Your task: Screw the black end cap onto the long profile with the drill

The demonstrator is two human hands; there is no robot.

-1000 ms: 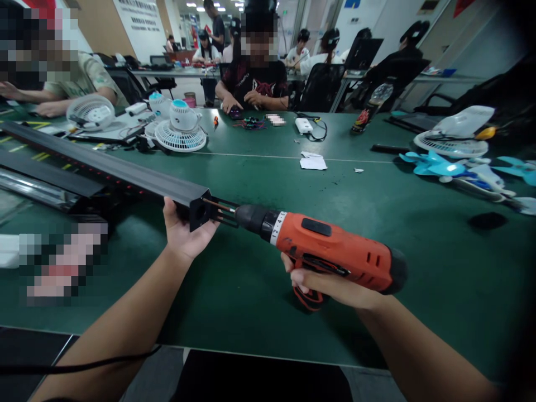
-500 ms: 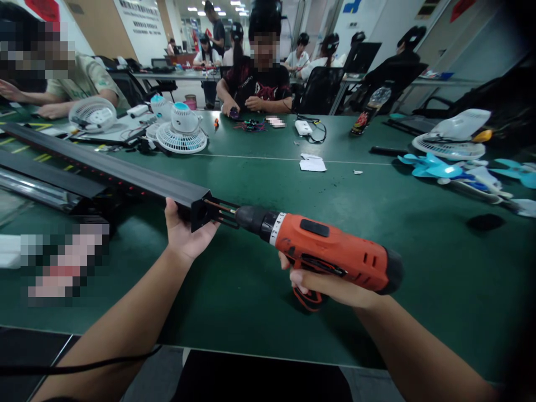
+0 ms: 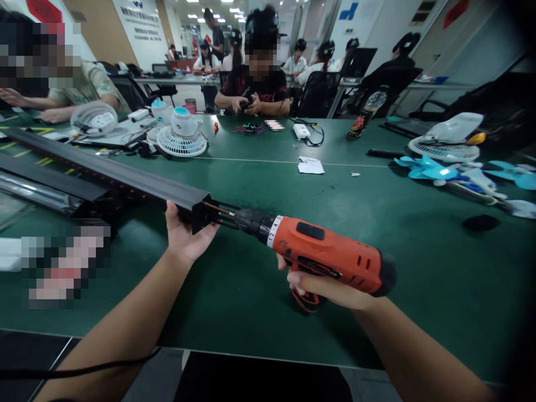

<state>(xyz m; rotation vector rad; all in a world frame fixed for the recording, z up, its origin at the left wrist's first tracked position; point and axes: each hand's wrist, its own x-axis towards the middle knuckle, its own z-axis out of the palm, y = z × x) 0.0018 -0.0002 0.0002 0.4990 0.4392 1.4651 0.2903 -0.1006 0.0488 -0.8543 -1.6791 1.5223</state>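
Observation:
A long black metal bar (image 3: 138,173), with a row of small red dots along its side, runs from the far left to the middle of the table. My left hand (image 3: 186,234) grips its near end from below, thumb up along the side. In my right hand (image 3: 307,282) is an orange cordless drill (image 3: 330,251), held by its handle. The drill's long bit (image 3: 220,209) reaches to the bar's end plate; the exact contact of its tip is too small to make out. Dark prongs stick out from that end beside the bit.
A second dark bar (image 3: 46,178) lies at left on the green table (image 3: 251,335). White fans (image 3: 182,142) stand beyond it. At right are blue fan blades (image 3: 427,167) and a bottle (image 3: 366,117). Paper scraps (image 3: 310,165) lie ahead. A co-worker (image 3: 259,84) sits opposite.
The drill has shifted slightly left, toward the bar's end. Across the table, the co-worker's hands have come together around a dark object. My left hand keeps its grip.

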